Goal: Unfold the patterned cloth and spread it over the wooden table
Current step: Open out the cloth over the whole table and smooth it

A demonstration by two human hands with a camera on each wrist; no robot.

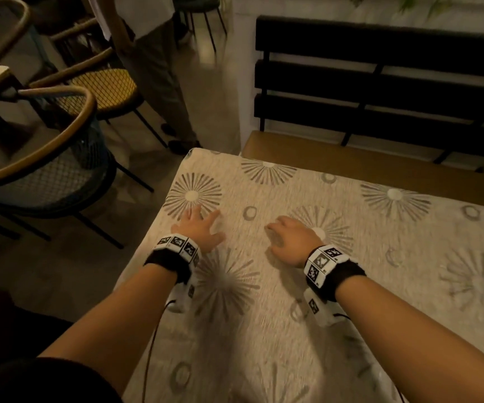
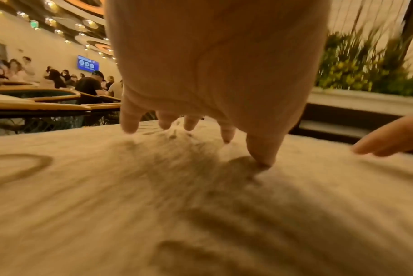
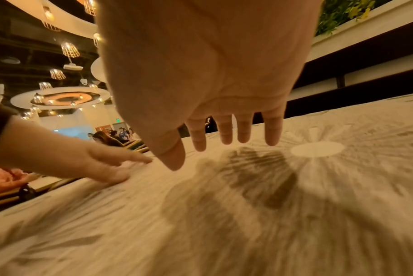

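The beige cloth with grey starburst and ring patterns point(image 1: 307, 257) lies spread flat over the table. The left hand point(image 1: 198, 228) presses it with splayed fingers; the left wrist view shows its thumb tip touching. The right hand point(image 1: 291, 239), fingers straight, hovers just above its shadow in the right wrist view. No legible writing.

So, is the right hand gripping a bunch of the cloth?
No, the right hand hovers over the patterned cloth with fingers straight and nothing held.
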